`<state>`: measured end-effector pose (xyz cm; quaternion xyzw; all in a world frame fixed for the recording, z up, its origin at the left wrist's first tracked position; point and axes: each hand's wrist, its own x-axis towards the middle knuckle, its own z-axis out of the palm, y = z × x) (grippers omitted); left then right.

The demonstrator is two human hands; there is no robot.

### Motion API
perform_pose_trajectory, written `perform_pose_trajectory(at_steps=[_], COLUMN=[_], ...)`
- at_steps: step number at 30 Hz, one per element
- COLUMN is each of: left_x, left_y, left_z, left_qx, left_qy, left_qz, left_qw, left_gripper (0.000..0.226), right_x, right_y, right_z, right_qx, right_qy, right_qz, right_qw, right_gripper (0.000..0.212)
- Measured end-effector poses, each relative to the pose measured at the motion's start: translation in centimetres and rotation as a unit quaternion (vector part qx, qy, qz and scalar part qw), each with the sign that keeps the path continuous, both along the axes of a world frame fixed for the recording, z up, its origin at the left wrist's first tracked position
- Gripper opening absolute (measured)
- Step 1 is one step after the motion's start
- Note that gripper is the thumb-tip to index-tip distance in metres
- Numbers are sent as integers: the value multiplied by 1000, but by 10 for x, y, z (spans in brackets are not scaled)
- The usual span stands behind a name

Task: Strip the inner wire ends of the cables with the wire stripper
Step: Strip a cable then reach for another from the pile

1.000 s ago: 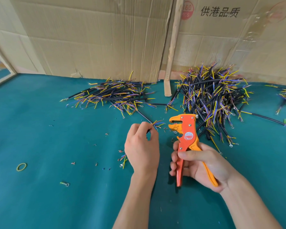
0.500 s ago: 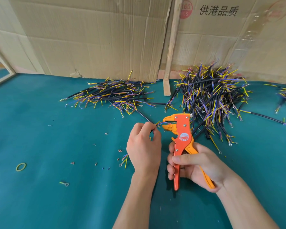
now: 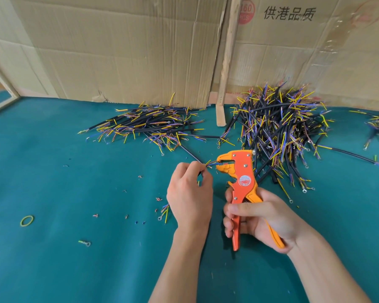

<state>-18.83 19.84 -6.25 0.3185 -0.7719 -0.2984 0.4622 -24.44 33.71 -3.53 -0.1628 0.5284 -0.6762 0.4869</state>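
Between stripper [image 3: 241, 171] jaws now, wire ends [image 3: 211, 164], previously outside.

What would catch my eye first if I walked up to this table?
Probably the bright orange wire stripper near the middle, gripped by the right hand, with the left hand pinching a cable so its coloured wire ends sit in the tool's mouth. Behind it, a big tangled heap of black cables lies against the cardboard wall, with a flatter pile to its left on the teal tabletop.

Wire stripper [image 3: 242, 171] right of held cable [image 3: 209, 165], piles [image 3: 278, 130] behind.
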Motion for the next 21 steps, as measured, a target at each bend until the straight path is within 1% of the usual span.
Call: perform_pose_trajectory(at_steps=[8,12,15,18,21], left_x=[1,1,1,1,1], left_y=[0,1,1,1,2], left_z=[0,0,0,0,0], left_qx=[16,7,5,2,-4], left_qy=[4,0,1,-2,-2], left_qz=[1,-2,-3,-3,-9], left_qw=[1000,1000,1000,1000,1000], left_gripper=[11,11,11,11,10], right_x=[1,1,1,1,2], right_y=[0,-1,-2,-3,-5], right_z=[0,-1,-3,-4,-3], right_qx=[-14,-12,-7,-12,-16], right_qy=[-3,-1,-2,-9,-16], right_qz=[13,17,9,8,2], right_qw=[1000,1000,1000,1000,1000], right_gripper=[35,35,31,22,19])
